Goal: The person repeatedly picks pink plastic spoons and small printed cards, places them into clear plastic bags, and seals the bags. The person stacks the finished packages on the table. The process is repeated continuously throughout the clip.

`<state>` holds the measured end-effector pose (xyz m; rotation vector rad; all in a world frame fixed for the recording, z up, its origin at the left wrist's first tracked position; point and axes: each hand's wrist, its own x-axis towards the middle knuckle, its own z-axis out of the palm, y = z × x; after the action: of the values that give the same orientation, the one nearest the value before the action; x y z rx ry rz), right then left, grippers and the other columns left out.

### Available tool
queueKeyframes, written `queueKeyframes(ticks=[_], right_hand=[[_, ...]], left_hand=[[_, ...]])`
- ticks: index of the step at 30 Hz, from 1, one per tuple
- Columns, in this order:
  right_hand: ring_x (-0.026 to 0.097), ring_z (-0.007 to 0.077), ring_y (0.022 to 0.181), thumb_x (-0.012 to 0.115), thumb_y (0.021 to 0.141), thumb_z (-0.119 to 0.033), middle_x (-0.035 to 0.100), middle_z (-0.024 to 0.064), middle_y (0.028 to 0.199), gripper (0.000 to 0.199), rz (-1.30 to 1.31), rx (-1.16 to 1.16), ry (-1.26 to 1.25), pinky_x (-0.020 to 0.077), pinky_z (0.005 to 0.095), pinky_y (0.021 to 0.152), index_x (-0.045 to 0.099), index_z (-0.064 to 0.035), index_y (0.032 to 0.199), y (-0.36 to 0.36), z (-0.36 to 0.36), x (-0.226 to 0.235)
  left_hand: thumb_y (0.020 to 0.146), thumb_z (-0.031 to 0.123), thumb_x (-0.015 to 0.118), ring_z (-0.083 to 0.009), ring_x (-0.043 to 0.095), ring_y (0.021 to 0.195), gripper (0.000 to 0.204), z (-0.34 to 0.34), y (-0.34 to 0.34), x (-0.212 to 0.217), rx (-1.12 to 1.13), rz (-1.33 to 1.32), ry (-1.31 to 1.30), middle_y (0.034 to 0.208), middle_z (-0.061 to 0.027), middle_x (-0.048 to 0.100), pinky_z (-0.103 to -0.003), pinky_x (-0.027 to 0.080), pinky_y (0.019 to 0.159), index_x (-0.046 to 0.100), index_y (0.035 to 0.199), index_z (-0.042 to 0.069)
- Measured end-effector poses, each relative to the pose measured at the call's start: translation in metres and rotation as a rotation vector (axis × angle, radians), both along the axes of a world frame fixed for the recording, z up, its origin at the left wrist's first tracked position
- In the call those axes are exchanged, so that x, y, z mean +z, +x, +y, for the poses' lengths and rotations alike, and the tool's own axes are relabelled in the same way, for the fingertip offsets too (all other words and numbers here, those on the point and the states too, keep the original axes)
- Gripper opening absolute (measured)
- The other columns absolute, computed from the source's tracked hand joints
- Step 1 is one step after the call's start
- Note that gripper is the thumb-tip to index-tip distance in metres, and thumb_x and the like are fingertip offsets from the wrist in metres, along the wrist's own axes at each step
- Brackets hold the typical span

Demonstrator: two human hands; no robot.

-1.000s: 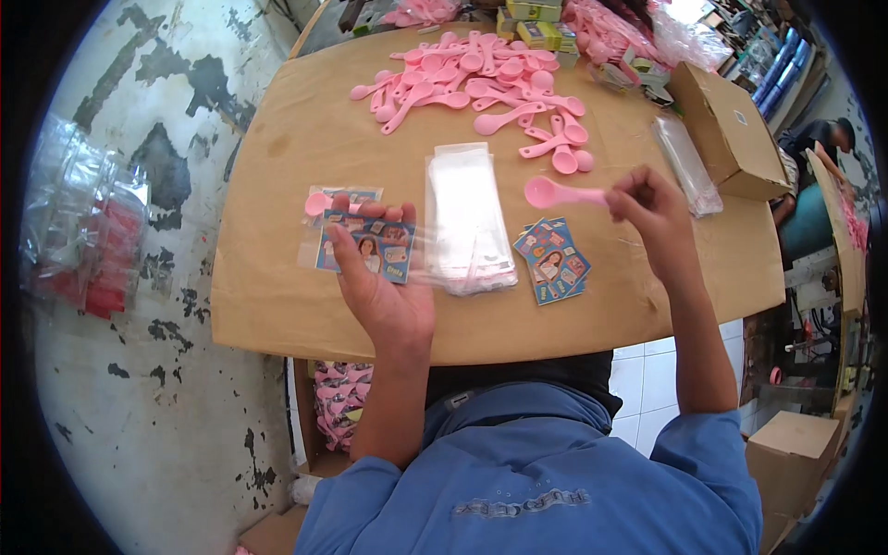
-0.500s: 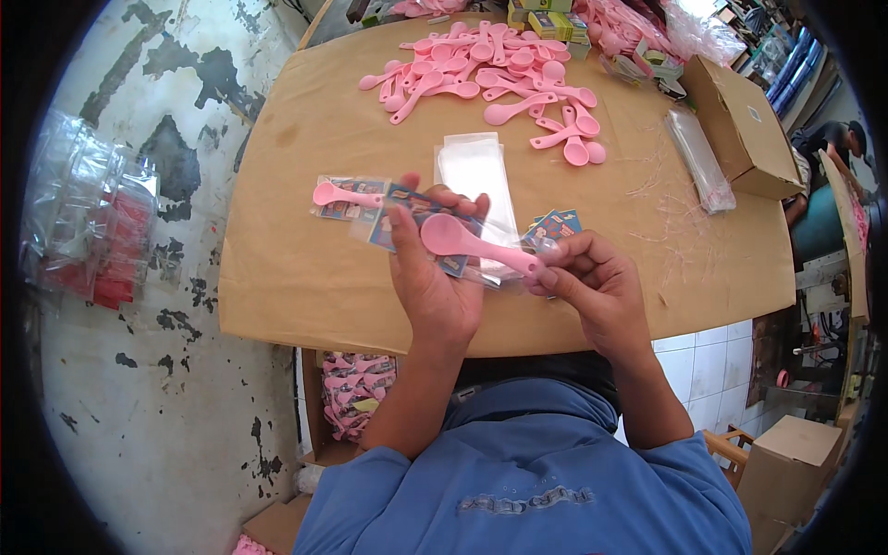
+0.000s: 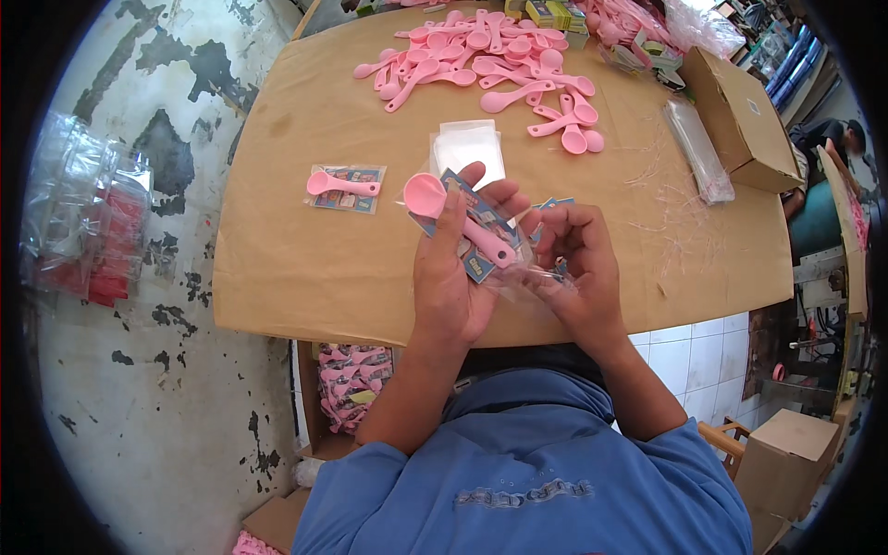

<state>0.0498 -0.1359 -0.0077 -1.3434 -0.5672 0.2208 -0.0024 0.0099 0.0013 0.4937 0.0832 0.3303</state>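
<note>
Left hand: the left hand (image 3: 453,277) is held over the near edge of the table, fingers closed around a pink spoon (image 3: 458,217) and a printed card (image 3: 476,231) pressed together.
Right hand: the right hand (image 3: 578,264) is curled just beside the left, fingertips pinched on a clear plastic sleeve (image 3: 532,277) at the spoon's handle end.
Pink spoon: its bowl is seen at the far left above the thumb, its handle slanting toward the right hand.
Packed spoon: one finished packet (image 3: 344,188) is laid flat on the table, left of the hands and apart from them.
Sleeve stack: a stack of clear bags (image 3: 467,148) is set just beyond the hands.
Loose spoons: a pile of pink spoons (image 3: 490,69) is spread at the far side.
Table: a brown board table (image 3: 296,268) is seen, with a cardboard box (image 3: 740,120) at the far right.
</note>
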Motion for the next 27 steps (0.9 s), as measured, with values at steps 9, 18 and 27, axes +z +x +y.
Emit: queueKeyframes(ticks=[9, 18, 27], right_hand=[[0.054, 0.0317, 0.12, 0.079, 0.076, -0.006, 0.052, 0.0131, 0.145, 0.06, -0.779, -0.127, -0.573, 0.0474, 0.0452, 0.101, 0.068, -0.0223, 0.133, 0.026, -0.022, 0.026], [0.061, 0.0197, 0.098, 0.079, 0.078, -0.007, 0.069, 0.0055, 0.122, 0.039, -0.831, -0.028, -0.199, 0.0508, 0.0329, 0.081, 0.077, -0.0185, 0.115, 0.037, -0.015, 0.031], [0.056, 0.0027, 0.073, 0.076, 0.093, -0.007, 0.067, 0.001, 0.089, 0.048, 0.073, 0.118, -0.128, 0.0438, 0.0208, 0.064, 0.053, -0.0018, 0.134, 0.024, -0.018, 0.024]], left_hand=[[0.109, 0.03, 0.05, -0.0304, 0.052, 0.137, 0.053, 0.009, 0.005, 0.016, -0.091, 0.029, 0.042, 0.147, -0.0218, 0.052, -0.045, 0.046, 0.113, 0.039, 0.151, 0.0], [0.108, 0.032, 0.052, -0.0263, 0.056, 0.132, 0.055, 0.006, 0.004, 0.002, -0.231, 0.1, 0.062, 0.145, -0.0189, 0.055, -0.04, 0.047, 0.11, 0.041, 0.151, 0.0], [0.103, 0.015, 0.062, -0.0152, 0.066, 0.113, 0.044, 0.004, -0.006, 0.016, -0.158, 0.115, 0.685, 0.127, -0.0163, 0.068, -0.029, 0.054, 0.096, 0.052, 0.142, -0.005]])
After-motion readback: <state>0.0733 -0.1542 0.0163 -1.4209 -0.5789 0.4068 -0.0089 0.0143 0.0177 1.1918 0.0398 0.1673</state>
